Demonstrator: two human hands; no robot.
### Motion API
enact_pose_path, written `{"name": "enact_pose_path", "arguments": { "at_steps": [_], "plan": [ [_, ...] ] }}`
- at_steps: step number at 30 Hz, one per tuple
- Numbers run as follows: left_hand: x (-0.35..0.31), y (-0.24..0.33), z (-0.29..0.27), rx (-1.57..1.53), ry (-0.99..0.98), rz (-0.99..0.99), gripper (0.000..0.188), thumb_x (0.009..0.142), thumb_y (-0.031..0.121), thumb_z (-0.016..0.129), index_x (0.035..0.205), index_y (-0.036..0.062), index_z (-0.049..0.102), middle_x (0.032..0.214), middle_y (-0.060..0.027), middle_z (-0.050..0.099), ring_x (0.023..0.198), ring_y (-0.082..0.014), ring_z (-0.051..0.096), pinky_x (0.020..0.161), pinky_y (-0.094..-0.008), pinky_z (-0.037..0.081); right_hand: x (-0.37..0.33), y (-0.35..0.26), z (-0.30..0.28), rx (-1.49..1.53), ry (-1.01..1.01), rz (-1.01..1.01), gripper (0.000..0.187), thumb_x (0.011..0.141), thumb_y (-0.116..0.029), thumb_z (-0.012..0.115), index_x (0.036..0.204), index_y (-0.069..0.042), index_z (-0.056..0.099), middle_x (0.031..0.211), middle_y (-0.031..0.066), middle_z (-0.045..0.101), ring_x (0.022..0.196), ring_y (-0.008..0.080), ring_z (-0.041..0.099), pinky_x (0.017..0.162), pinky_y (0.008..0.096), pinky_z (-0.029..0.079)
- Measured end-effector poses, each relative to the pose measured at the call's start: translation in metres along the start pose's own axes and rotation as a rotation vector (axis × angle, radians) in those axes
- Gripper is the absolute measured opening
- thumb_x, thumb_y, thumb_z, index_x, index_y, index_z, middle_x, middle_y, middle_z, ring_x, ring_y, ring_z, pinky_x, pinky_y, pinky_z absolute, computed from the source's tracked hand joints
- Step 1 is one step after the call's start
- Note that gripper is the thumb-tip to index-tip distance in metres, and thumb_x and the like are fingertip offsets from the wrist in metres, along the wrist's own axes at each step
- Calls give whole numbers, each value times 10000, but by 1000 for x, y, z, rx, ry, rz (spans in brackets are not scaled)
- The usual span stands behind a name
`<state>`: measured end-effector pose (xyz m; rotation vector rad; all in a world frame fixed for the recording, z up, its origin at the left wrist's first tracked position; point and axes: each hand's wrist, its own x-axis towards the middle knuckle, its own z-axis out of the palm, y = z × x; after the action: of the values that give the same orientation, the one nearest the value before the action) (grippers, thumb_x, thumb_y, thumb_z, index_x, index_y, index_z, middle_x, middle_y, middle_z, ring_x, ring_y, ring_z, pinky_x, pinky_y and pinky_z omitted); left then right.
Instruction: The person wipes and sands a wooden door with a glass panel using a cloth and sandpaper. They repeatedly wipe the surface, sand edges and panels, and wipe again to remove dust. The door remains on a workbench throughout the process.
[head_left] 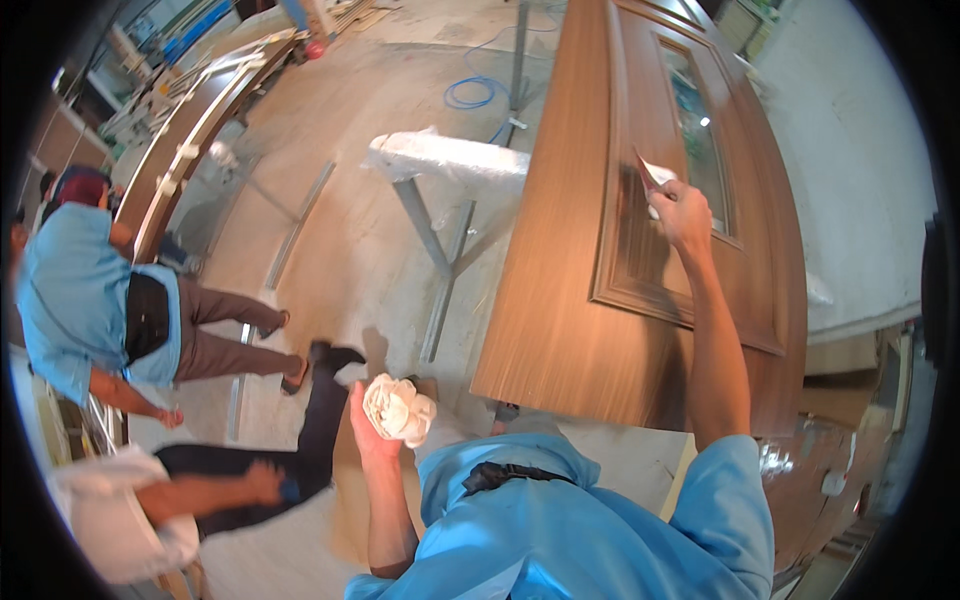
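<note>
My left hand (pixel 372 432) is closed around a bunched cream-white cloth (pixel 399 410), held low in front of my body, away from the door. Reaching out over a brown wood-grain door panel (pixel 560 190), my right hand (pixel 684 214) pinches a folded sheet (pixel 655 176), white with a reddish-brown side; its exact kind is hard to tell. The sheet is at the raised moulding, beside the narrow glass pane (pixel 703 130). Whether it touches the wood is unclear. A darker patch shows on the panel below my hand.
A plastic-wrapped padded bar (pixel 445 157) on a metal stand (pixel 425 225) supports the door. Two people work at left, one in a blue shirt (pixel 85 290), one in a pale shirt (pixel 115 510). A blue hose (pixel 475 95) lies on the floor; a white wall (pixel 860 180) rises at right.
</note>
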<state>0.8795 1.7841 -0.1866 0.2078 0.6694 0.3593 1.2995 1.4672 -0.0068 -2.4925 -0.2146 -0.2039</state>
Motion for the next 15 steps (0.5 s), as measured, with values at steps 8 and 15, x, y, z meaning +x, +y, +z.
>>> {"name": "enact_pose_path", "arguments": {
  "at_steps": [8, 15],
  "plan": [
    [45, 56, 114, 970, -344, 110, 297, 922, 218, 732, 1107, -3, 658, 885, -95, 718, 750, -135, 669, 697, -274, 543, -151, -98, -57, 1097, -252, -44, 62, 799, -2, 585, 807, -59, 560, 932, 52, 614, 803, 137, 575, 709, 286, 460],
    [98, 107, 215, 1021, -1092, -289, 449, 882, 107, 790, 1280, -23, 626, 1026, -38, 710, 924, -97, 644, 827, -268, 524, -231, -206, 79, 1509, -307, 404, 181, 870, -149, 733, 904, -41, 592, 921, 33, 635, 802, 85, 549, 707, 264, 443]
  ]
}}
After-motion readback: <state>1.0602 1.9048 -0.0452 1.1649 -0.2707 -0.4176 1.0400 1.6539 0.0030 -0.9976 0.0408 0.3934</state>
